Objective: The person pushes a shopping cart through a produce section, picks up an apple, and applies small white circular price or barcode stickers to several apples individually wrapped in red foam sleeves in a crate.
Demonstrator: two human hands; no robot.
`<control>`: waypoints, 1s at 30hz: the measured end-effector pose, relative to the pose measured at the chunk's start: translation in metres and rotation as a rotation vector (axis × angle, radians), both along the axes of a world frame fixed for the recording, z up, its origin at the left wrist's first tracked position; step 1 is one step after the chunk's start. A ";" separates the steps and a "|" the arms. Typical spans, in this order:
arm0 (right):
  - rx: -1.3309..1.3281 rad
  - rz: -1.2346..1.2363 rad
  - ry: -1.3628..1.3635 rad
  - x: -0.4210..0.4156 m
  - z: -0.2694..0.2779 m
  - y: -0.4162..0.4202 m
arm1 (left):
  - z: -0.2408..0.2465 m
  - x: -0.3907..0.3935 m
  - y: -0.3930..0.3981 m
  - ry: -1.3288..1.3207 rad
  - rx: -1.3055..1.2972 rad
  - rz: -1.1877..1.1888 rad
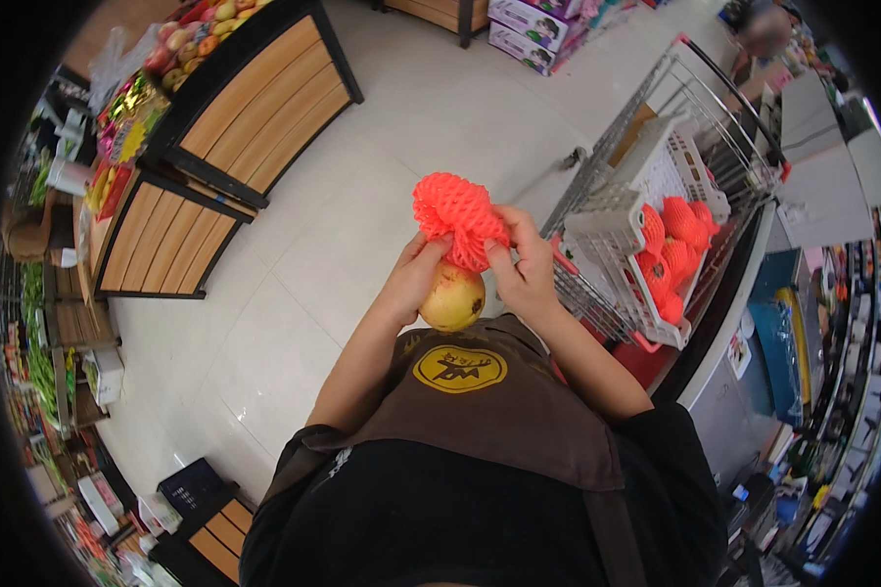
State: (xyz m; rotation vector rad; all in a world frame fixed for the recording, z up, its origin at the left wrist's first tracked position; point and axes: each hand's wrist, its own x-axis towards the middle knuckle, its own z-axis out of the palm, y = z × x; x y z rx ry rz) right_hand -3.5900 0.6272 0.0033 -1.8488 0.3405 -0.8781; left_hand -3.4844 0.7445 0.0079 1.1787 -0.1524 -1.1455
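In front of my apron, a round yellow fruit [451,302] with a red blush and a dark blemish, possibly a pomegranate, sits partly under a coral foam fruit net [459,213]. My left hand [415,275] holds the fruit along its side, thumb on the net's edge. The net is bunched over the fruit's upper end, and my right hand [521,268] pinches its right side. To the right, several fruits in matching foam nets [675,253] lie in a white plastic crate [631,286].
The crate rests in a metal shopping cart [694,88] beside a counter [712,374]. Wood-slatted display stands [257,103] with fruit [191,44] on top are at upper left. Printed cartons [525,33] are stacked on the tiled floor [316,242]. A person [763,37] is at upper right.
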 end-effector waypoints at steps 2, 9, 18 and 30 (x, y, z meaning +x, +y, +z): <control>0.039 0.026 0.144 -0.014 0.007 -0.003 | -0.004 -0.003 -0.007 -0.038 0.028 -0.047; -0.458 -0.143 0.595 -0.016 0.041 -0.048 | -0.021 -0.012 -0.029 -0.241 0.044 -0.193; -0.776 -0.253 0.576 0.022 0.033 -0.042 | -0.039 0.014 -0.008 -0.298 0.211 -0.142; -0.624 0.187 0.156 0.054 0.032 0.013 | -0.022 0.018 0.048 -0.044 0.087 0.114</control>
